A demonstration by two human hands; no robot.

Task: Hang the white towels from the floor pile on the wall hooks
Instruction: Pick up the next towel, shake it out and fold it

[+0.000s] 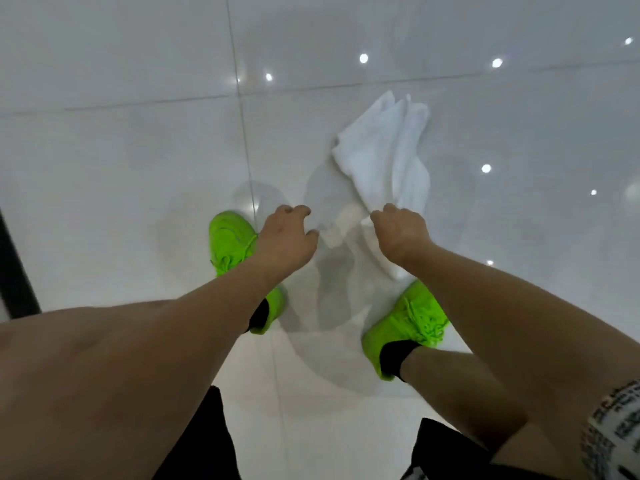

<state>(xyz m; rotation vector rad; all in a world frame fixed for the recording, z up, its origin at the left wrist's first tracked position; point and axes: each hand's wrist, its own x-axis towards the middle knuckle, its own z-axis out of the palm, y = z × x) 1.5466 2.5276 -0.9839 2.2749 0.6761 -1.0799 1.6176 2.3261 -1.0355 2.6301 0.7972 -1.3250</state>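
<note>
A white towel point(384, 150) hangs crumpled over the glossy floor in front of my feet. My right hand point(398, 232) grips it at a bunched fold, with cloth trailing both above and below the fist. My left hand point(285, 235) hovers just left of the towel's blurred near edge. Its fingers are loosely curled, and thumb and forefinger are apart with nothing between them. Whether the thumb tip touches the cloth I cannot tell. No wall hooks and no floor pile are in view.
I stand on pale glossy floor tiles point(138, 168) that reflect ceiling lights. My two bright green shoes point(232, 237) point(412, 323) are planted on either side below the hands. A dark vertical edge point(14, 271) runs along the far left.
</note>
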